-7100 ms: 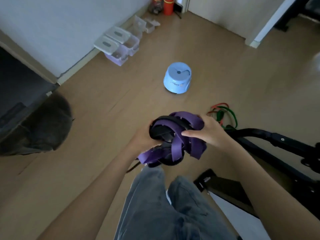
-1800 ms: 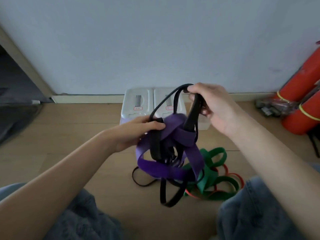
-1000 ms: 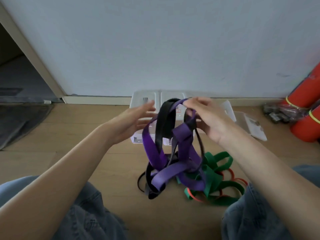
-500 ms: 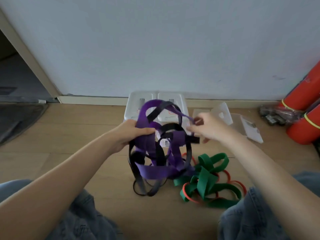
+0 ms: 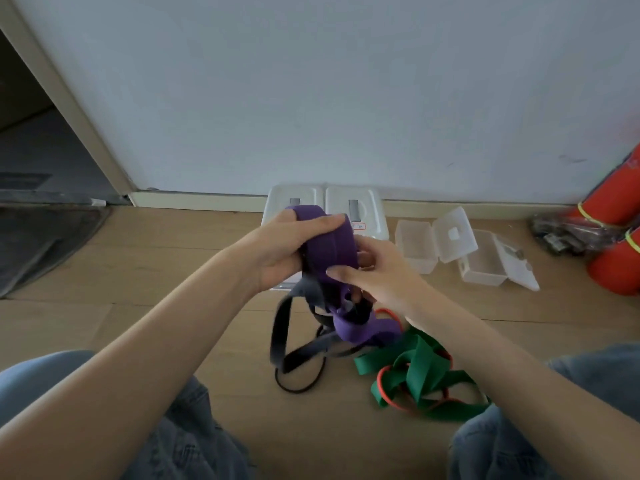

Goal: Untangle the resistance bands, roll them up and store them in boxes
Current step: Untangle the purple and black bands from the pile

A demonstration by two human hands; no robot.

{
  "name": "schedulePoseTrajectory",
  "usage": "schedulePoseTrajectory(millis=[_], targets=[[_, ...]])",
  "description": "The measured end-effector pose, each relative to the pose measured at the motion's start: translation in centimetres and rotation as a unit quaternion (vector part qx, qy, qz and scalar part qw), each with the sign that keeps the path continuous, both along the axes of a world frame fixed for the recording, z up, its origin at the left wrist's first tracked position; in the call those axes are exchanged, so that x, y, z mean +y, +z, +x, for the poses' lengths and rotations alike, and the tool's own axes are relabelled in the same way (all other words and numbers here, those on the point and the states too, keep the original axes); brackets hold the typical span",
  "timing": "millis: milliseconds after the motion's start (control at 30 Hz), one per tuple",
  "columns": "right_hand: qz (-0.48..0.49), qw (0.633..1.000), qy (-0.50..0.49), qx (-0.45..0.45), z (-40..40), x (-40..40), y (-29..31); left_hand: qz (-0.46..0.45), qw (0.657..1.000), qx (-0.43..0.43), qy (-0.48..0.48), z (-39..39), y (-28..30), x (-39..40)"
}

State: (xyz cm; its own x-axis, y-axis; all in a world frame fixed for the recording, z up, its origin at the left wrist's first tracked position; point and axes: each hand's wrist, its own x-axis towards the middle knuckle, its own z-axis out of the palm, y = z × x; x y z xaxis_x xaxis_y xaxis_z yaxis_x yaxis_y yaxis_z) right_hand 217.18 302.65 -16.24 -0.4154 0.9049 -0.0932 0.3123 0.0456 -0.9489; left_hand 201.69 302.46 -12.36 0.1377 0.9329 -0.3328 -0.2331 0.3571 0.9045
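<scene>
Purple band [image 5: 332, 251] is gripped by both the left hand [image 5: 284, 251] and right hand [image 5: 377, 271], fingers curled round it.

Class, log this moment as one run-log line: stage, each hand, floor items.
stage: untangling | left hand: grips purple band | right hand: pinches purple band | black band: hanging, entangled | floor: green band, open clear boxes
</scene>
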Motion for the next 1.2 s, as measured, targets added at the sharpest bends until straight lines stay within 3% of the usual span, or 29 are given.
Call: schedulePoseTrajectory(millis=[200,300,367,400,467,500,533,600,633,733,867,900,967,1033,1067,1200], targets=[[-0.07,0.979,-0.133,0.134,2.8,1.1,2.1,-0.043,0.997,0.041,-0.056,-1.5,0.0,0.2],[-0.069,0.974,-0.159,0.145,3.3,1.2,2.5,-0.058,0.978,0.188,-0.074,-1.2,-0.7,0.1],[-0.066,0.974,-0.156,0.148,3.2,1.1,2.6,-0.043,0.932,0.346,-0.098,-1.1,-1.3,0.0],[-0.064,0.974,-0.152,0.156,3.1,1.0,2.8,-0.035,0.888,0.437,-0.136,-1.3,-1.6,-0.1],[-0.066,0.971,-0.136,0.183,3.3,1.1,3.5,-0.001,0.757,0.616,-0.218,-1.8,-2.3,-0.3],[-0.075,0.971,-0.119,0.191,3.4,1.2,3.9,0.025,0.741,0.629,-0.235,-1.9,-2.6,-0.5],[-0.084,0.973,-0.097,0.189,3.5,1.1,4.3,0.053,0.773,0.586,-0.24,-1.8,-2.7,-0.6],[-0.094,0.978,-0.052,0.178,3.6,0.8,4.8,0.12,0.874,0.43,-0.193,-1.3,-2.2,-0.5],[-0.095,0.978,-0.038,0.18,3.5,0.6,4.9,0.151,0.893,0.392,-0.158,-0.9,-1.9,-0.2],[-0.086,0.972,0.003,0.221,4.0,0.4,5.5,0.19,0.897,0.38,-0.127,-0.4,-2.1,0.5],[-0.094,0.964,0.027,0.247,5.8,1.3,6.2,0.155,0.897,0.353,-0.215,-0.4,-2.5,0.2],[-0.088,0.978,0.005,0.191,6.2,1.8,5.9,0.149,0.911,0.323,-0.209,-0.7,-2.2,0.2],[-0.046,0.998,-0.025,-0.034,6.5,2.3,5.2,0.145,0.949,0.232,-0.156,-1.6,-0.9,0.4],[-0.008,0.967,0.003,-0.253,6.6,2.3,4.6,0.151,0.96,0.179,-0.154,-2.2,0.2,0.3],[-0.014,0.957,0.03,-0.29,6.6,2.1,4.4,0.152,0.955,0.181,-0.181,-2.1,0.6,0.0],[-0.049,0.965,0.192,-0.171,3.9,0.1,4.0,0.135,0.93,0.219,-0.262,-0.2,0.4,-0.8]])
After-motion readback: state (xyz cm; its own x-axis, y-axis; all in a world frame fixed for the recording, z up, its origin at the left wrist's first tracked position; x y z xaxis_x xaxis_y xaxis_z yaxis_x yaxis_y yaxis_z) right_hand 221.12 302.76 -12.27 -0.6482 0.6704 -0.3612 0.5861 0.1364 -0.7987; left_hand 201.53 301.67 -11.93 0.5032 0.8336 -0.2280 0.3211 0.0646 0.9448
